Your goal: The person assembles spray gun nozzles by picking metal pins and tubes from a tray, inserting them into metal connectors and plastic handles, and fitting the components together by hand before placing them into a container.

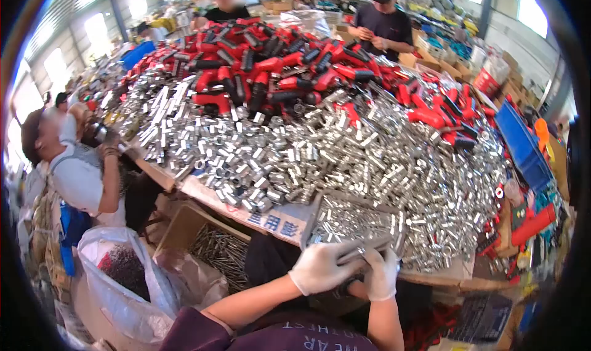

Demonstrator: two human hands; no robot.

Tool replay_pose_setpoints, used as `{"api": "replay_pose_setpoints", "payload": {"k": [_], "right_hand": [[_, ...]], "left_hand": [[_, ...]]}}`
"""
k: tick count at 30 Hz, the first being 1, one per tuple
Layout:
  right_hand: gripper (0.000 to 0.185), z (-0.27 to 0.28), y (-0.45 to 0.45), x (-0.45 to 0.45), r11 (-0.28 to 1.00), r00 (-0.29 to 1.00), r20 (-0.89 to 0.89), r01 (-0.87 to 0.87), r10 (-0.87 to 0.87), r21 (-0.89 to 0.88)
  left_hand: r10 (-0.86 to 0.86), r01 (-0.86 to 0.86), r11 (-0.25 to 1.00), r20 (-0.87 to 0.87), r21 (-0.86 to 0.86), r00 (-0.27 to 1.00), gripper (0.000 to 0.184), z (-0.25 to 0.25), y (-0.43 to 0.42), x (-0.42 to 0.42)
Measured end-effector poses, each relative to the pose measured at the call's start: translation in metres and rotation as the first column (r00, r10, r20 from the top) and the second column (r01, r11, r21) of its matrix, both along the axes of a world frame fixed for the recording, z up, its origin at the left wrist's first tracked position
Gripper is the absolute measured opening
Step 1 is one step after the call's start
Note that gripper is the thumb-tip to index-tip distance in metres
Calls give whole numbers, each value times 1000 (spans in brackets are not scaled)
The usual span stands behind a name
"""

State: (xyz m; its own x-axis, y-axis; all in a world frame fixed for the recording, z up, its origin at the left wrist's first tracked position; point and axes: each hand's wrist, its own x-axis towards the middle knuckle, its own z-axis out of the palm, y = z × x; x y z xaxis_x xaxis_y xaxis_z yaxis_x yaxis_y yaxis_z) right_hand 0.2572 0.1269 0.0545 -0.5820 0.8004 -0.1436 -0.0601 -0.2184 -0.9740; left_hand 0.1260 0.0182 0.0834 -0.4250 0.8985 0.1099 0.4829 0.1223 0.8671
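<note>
White gloves cover both of my hands, which meet at the table's front edge. My left hand (325,268) is closed round a small metal piece (362,250), partly hidden by the fingers. From the other side, my right hand (380,273) is closed on the same metal, its fingers pressed together. Just beyond them a grey tray (313,218) holds small shiny metal parts. A wide heap of silver metal parts (345,160) spreads past the tray, with red and black tool handles (265,74) piled behind it.
A cardboard box (178,228) of long metal rods and a white sack (101,283) stand at lower left. A person (86,172) works at the left; another person (385,18) stands behind the heap. A blue bin (523,145) leans at the right.
</note>
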Motion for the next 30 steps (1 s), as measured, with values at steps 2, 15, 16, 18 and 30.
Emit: {"api": "replay_pose_setpoints", "payload": {"k": [2, 15, 16, 18, 30], "right_hand": [[33, -2, -4, -4, 996, 989, -126, 72, -78, -46], [54, -3, 0, -14, 970, 968, -245, 113, -59, 214], [59, 2, 1, -11, 963, 974, -228, 74, -14, 259], [60, -1, 4, -8, 953, 984, -177, 85, -35, 289], [35, -12, 27, 44, 751, 834, 375, -537, 405, 383]], "left_hand": [[-20, 18, 1000, 103, 18, 994, 41, -4, 3, 2], [64, -59, 996, -70, 69, 995, 42, 7, -5, 3], [40, -40, 999, -25, 36, 999, 40, 8, -6, 3], [30, -30, 999, -22, 16, 999, 40, 7, -7, 1], [-289, 237, 924, -143, -302, 947, 32, 6, -11, -8]]}}
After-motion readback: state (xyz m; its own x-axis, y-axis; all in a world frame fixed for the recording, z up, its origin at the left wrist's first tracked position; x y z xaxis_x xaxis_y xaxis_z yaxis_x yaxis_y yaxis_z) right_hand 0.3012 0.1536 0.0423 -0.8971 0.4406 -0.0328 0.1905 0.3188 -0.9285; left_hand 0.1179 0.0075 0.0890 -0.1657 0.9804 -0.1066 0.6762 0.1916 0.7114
